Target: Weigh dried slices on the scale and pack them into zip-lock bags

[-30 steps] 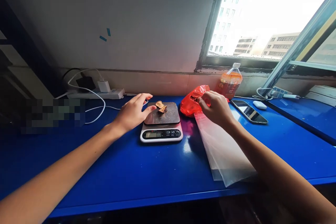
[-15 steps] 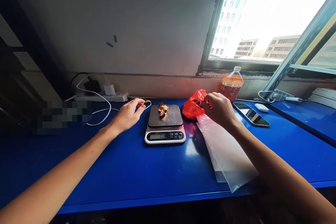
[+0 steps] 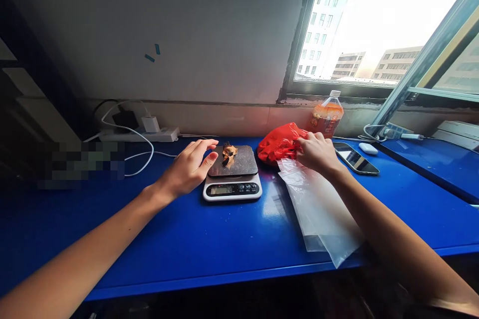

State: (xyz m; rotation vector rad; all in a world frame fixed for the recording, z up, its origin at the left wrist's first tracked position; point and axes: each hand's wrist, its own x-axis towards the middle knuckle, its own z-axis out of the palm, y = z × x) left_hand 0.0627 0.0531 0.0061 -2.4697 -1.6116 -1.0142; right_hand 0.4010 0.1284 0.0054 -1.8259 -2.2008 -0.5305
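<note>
A brown, crumpled dried piece [image 3: 229, 154] rests on the dark platform of a white kitchen scale [image 3: 232, 193], whose display shows small digits. My left hand [image 3: 192, 167] is at the scale's left edge, thumb and fingers apart, with nothing visible between them. To the right of the scale, my right hand [image 3: 318, 152] has its fingers closed on the edge of a red plastic bag [image 3: 277, 144]. What lies inside the bag is hidden. Clear flat plastic bags [image 3: 318, 219] lie beneath my right wrist and reach toward the table's front edge.
An orange drink bottle [image 3: 327, 115] stands behind the red bag. To its right lie a phone [image 3: 357, 159] and a white earphone case [image 3: 368, 148]. A power strip [image 3: 168, 134] with a charger and white cable [image 3: 147, 162] runs along the wall on the blue table [image 3: 224, 249].
My left hand has moved right and opened beside the scale; a small white-and-yellow loop at its fingertips no longer shows. The red bag looks more spread out. The view has shifted slightly.
</note>
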